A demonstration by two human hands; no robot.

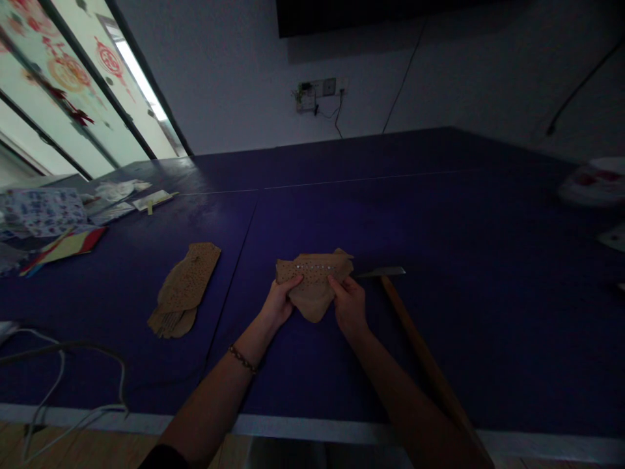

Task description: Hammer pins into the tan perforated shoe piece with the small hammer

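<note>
A brown piece of perforated paper or leather [315,293], dotted with small holes and a row of bright specks, is held up in front of me. My left hand [282,301] pinches its left side, thumb on top. On its right side my right hand [349,303] grips it the same way. Just right of that hand lies a hammer [410,319] with a long wooden handle and a thin metal head. A second brown perforated piece [188,290], in several layers, rests to the left on the table.
The dark blue table [303,215] reaches back to the wall. Papers and plastic bags [117,190] lie at the far left, with a red and yellow booklet [73,244]. Pale cables [61,365] loop over the near left edge. A white bowl-like object [593,182] stands far right.
</note>
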